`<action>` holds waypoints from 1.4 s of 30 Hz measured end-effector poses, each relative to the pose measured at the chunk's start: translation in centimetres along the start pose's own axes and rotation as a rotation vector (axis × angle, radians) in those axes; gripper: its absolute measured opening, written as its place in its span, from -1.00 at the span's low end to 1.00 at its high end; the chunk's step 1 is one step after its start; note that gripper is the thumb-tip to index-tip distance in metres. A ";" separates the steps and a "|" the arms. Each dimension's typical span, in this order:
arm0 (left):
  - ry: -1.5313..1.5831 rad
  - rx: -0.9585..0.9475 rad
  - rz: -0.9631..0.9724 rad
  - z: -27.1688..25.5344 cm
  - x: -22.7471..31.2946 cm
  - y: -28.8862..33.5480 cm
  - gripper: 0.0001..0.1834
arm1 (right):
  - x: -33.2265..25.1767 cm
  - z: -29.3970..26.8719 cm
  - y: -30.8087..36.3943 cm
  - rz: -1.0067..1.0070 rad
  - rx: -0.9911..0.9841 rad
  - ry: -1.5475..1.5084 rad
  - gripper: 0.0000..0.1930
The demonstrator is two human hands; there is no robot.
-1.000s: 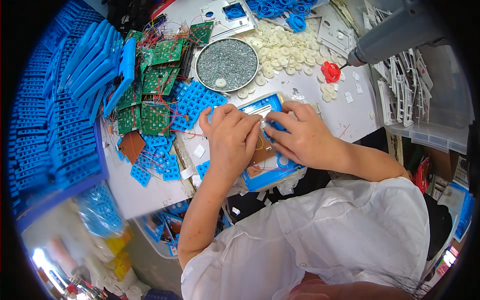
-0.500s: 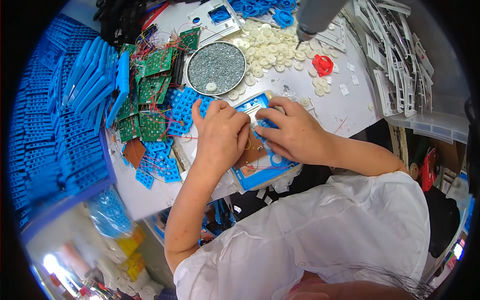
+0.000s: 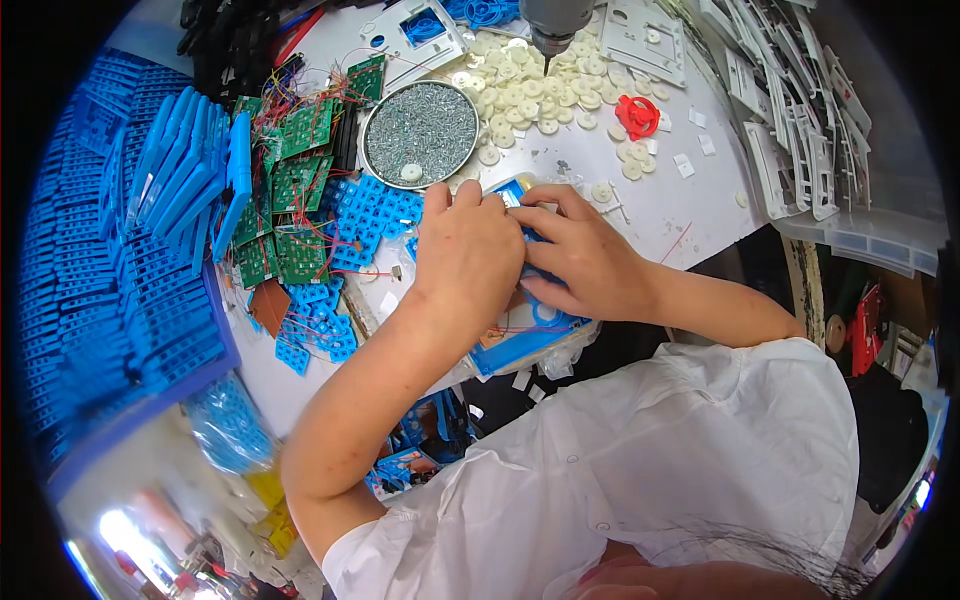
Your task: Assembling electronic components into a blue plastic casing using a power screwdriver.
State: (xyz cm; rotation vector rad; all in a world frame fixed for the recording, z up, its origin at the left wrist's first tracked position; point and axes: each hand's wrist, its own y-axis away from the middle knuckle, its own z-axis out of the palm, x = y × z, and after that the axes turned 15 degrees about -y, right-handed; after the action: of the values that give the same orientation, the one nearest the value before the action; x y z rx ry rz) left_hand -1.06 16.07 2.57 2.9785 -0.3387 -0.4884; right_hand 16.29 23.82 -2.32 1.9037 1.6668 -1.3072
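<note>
A blue plastic casing (image 3: 522,346) lies at the table's near edge on clear plastic wrap, with a brown circuit board and thin wires inside it. My left hand (image 3: 470,245) arches over the casing, fingers curled down and closed. Whatever its fingertips hold is hidden behind the knuckles. From the right, my right hand (image 3: 590,250) reaches in with bent fingers, their tips meeting my left hand above the casing. I cannot make out what lies between those fingertips. A blue ring-shaped part (image 3: 548,314) shows in the casing below my right hand.
A round tray of small screws (image 3: 420,130) stands beyond my hands, beside cream plastic discs (image 3: 530,95). Overhead hangs a power screwdriver (image 3: 556,25). Green circuit boards (image 3: 300,183), blue keypad pieces (image 3: 370,215) and stacked blue casings (image 3: 190,165) are leftward; white panels (image 3: 790,120) fill a right-hand bin.
My left hand has moved right and turned over the casing, covering more of the brown board. My right hand stays close to its place. The screwdriver has swung left and away.
</note>
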 end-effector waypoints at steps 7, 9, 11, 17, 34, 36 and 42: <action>-0.066 0.019 0.007 -0.4 1.8 -0.1 -0.88 | 0.4 0.2 1.0 -0.015 0.139 -0.127 -0.75; 0.025 -0.109 -0.013 -1.7 1.1 -0.7 -0.88 | 0.5 0.1 1.2 0.008 0.172 -0.136 -0.76; 0.180 -0.295 -0.105 -2.2 -0.1 -1.7 -0.88 | 0.7 -0.3 1.2 0.037 0.181 -0.196 -0.76; 0.243 -0.399 -0.075 -0.9 -3.3 -3.9 -0.84 | 0.4 0.3 1.1 -0.010 0.070 -0.074 -0.67; 0.238 -0.218 0.011 -0.1 -2.1 -1.1 -0.88 | -1.8 0.2 -0.8 0.036 -0.112 0.250 -0.60; 0.266 -0.256 -0.106 0.1 -2.2 -0.9 -0.87 | -1.9 0.4 -0.7 0.034 -0.082 0.259 -0.60; 0.414 -0.303 -0.167 2.2 -3.1 0.1 -0.86 | -2.2 0.5 -0.7 0.030 -0.059 0.227 -0.63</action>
State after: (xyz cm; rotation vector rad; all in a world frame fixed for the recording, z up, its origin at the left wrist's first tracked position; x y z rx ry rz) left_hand -4.64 16.59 1.46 2.7248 0.0228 0.0682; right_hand 15.57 22.28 -0.70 2.0985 1.7520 -1.0509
